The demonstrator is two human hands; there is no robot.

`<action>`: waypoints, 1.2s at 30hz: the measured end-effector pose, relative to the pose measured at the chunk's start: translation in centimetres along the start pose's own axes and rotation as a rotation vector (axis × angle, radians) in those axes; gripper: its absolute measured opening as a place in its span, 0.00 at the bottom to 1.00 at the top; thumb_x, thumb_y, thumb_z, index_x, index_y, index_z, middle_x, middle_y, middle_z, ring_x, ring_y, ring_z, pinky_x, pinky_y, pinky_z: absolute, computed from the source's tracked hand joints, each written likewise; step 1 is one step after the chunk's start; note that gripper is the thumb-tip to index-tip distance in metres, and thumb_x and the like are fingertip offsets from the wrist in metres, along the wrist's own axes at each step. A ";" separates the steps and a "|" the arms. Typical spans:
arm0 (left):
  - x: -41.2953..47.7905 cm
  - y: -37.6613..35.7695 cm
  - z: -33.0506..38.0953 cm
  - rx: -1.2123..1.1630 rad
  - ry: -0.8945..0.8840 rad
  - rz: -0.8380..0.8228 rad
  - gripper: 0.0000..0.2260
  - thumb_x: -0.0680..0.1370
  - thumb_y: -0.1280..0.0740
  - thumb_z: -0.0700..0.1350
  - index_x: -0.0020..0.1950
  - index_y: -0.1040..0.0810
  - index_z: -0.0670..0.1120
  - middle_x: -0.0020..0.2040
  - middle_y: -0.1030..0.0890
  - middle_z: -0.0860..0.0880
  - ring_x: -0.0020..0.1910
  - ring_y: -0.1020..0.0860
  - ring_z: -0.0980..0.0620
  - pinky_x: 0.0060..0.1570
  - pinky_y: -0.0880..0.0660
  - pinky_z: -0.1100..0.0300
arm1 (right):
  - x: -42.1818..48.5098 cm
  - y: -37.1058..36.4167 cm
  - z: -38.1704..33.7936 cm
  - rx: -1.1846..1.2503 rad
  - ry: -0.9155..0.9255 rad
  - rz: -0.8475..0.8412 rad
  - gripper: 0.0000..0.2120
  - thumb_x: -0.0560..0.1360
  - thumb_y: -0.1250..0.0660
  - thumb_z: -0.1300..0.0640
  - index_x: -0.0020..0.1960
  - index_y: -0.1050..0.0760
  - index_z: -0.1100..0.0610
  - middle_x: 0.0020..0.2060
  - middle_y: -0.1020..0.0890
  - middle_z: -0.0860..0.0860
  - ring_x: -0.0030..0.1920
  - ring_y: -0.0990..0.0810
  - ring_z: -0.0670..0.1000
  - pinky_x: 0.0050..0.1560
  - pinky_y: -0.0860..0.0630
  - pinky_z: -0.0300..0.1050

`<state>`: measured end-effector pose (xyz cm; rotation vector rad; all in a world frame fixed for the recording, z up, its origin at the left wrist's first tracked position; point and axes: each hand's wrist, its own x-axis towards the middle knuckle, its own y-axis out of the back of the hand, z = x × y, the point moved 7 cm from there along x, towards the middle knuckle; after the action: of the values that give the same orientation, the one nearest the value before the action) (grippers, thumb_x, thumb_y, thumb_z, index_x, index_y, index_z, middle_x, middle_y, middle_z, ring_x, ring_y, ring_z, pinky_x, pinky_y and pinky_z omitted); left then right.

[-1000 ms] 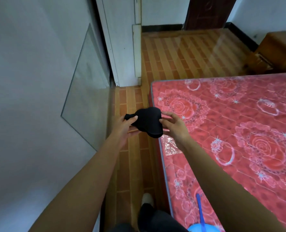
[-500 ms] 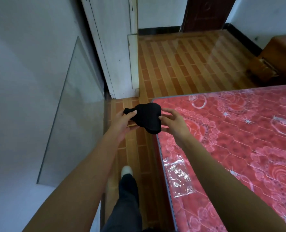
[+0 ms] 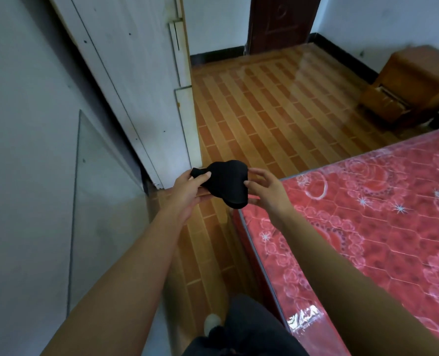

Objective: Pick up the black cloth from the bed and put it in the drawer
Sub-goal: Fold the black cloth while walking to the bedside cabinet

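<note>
The black cloth is lifted off the bed, pinched by left hand fingers, right hand fingers spread beside it; the drawer, upper right, remains unreached.

Soft, dim daylight, glare streaks on the glossy floor, slight motion blur, wide-angle bending at edges.

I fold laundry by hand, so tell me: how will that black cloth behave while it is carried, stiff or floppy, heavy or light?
The black cloth is probably floppy: it bunches in rounded folds and droops below the left hand. It seems light, since a thumb pinch at one end holds it while the right hand barely touches. It is unlikely to be fragile.
</note>
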<state>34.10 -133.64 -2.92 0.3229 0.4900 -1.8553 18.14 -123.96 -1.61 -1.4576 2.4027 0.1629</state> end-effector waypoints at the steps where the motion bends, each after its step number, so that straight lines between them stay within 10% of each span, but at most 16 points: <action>1: 1.3 0.0 0.6 0.006 0.007 -0.010 0.06 0.75 0.33 0.40 0.51 0.25 0.45 0.50 0.20 0.46 0.48 0.19 0.46 0.39 0.20 0.55 | 1.3 -0.2 -0.3 -0.001 -0.001 0.006 0.16 0.75 0.36 0.62 0.62 0.29 0.56 0.53 0.22 0.57 0.49 0.20 0.56 0.49 0.21 0.55; 8: 12.2 -1.2 4.5 0.083 0.023 -0.073 0.12 0.75 0.33 0.41 0.57 0.26 0.41 0.52 0.20 0.43 0.49 0.18 0.43 0.47 0.20 0.49 | 12.2 -0.9 -2.6 0.036 -0.005 0.065 0.16 0.76 0.39 0.64 0.63 0.29 0.57 0.47 0.21 0.52 0.40 0.21 0.48 0.29 0.24 0.35; 17: 28.1 -8.2 13.9 0.254 0.002 -0.203 0.06 0.74 0.31 0.44 0.50 0.24 0.46 0.49 0.20 0.46 0.40 0.17 0.49 0.32 0.20 0.61 | 27.3 2.0 -9.2 0.086 0.051 0.119 0.17 0.78 0.43 0.64 0.65 0.30 0.56 0.55 0.21 0.56 0.42 0.17 0.46 0.35 0.20 0.39; 31: 43.5 -25.2 18.2 0.306 0.106 -0.542 0.09 0.76 0.33 0.42 0.55 0.26 0.45 0.49 0.21 0.48 0.46 0.19 0.47 0.38 0.21 0.55 | 37.5 12.7 -14.7 0.092 0.042 0.482 0.15 0.79 0.46 0.63 0.61 0.26 0.55 0.56 0.21 0.52 0.44 0.18 0.48 0.52 0.20 0.51; 36: 47.4 -33.3 18.6 0.392 0.132 -0.704 0.07 0.75 0.33 0.42 0.52 0.25 0.45 0.49 0.20 0.46 0.44 0.18 0.47 0.39 0.21 0.55 | 39.3 16.8 -16.2 0.135 0.060 0.676 0.15 0.79 0.45 0.63 0.61 0.26 0.54 0.54 0.20 0.51 0.44 0.17 0.46 0.39 0.19 0.39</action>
<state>-12.55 -172.67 -2.22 0.5925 0.3450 -2.6361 -16.84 -153.35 -0.55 -0.5548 2.7978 0.1061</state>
